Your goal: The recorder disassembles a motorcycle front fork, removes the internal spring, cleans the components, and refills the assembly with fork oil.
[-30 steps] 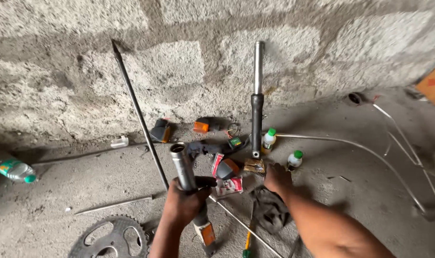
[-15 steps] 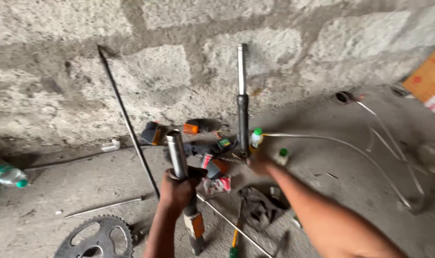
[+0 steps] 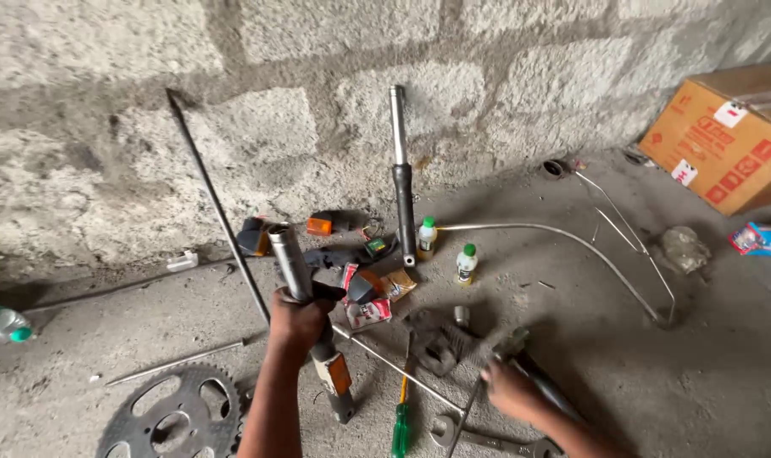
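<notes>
Rough grey concrete covered the floor (image 3: 623, 356), dusty and pitted, running back to a wall of coarse mortared blocks (image 3: 334, 119). Nearest the camera, a toothed steel sprocket (image 3: 169, 416) lay flat at the lower left, and beside it the left hand (image 3: 299, 318) was closed tight around a fork tube (image 3: 305, 318), a chromed cylinder standing tilted with its open top toward the wall and an orange reflector low on its dark leg. To the right, a green-handled screwdriver (image 3: 400, 424) and a flat spanner (image 3: 478, 438) rested on the floor, just by the right hand (image 3: 508, 390), whose fingers curled over a dark, blurred tool (image 3: 521, 356); it seemed to grip it, though the view was too soft to be sure. A crumpled grey rag (image 3: 440, 343) sat between the hands, crossed by a thin steel rod (image 3: 394, 365). Farther on lay small packets (image 3: 368, 309) in red and brown, then two little white bottles with green caps (image 3: 466, 263). A bent chrome rail (image 3: 572, 250) curved off to the right. Behind these, a second fork leg (image 3: 401, 182) leaned upright against the wall, and a long thin dark bar (image 3: 220, 208) slanted against the blocks. At the far right stood an orange cardboard box (image 3: 724, 140); a clear plastic bottle (image 3: 0, 322) lay at the left edge.
</notes>
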